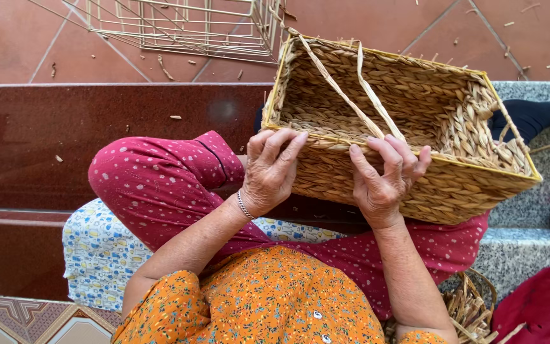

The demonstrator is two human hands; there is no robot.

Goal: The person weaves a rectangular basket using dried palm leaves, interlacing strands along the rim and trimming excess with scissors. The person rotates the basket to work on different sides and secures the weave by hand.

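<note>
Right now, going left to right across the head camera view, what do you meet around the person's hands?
Patterned blue and white cushion → pink dotted trouser knee → left hand → right hand, both gripping the near rim of the woven basket → red cloth.

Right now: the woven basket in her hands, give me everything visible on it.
The woven basket is rectangular, open-topped, plaited from tan straw-like fibre, with a yellowish wire frame showing along the rim. It looks empty. Two loose strands cross its opening. It rests tilted on the person's lap over pink dotted trousers. The left hand and right hand both grip its near rim, fingers on the weave.
</note>
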